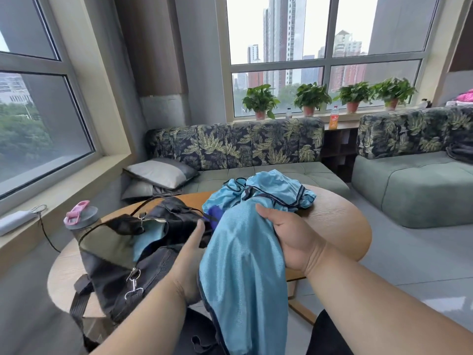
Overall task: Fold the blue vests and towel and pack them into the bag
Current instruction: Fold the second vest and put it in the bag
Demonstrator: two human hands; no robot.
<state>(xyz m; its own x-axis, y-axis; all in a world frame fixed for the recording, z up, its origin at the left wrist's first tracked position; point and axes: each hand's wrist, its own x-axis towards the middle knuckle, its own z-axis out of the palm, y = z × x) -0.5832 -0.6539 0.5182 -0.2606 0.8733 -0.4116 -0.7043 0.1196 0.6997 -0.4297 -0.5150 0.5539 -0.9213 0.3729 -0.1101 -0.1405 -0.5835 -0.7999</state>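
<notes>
Blue vest (240, 254): hangs lengthwise, gripped by right hand (289, 237) | left hand (190, 257): beneath cloth, grip probably, unclear | black bag (122, 252): open, left of vest, nearer left hand

Round wooden table (340, 216), loaded.
On it lay an open black bag (115, 257), a crumpled blue vest (279, 188) at the far side, and a pink-lidded bottle (82, 219) at the left edge.
</notes>
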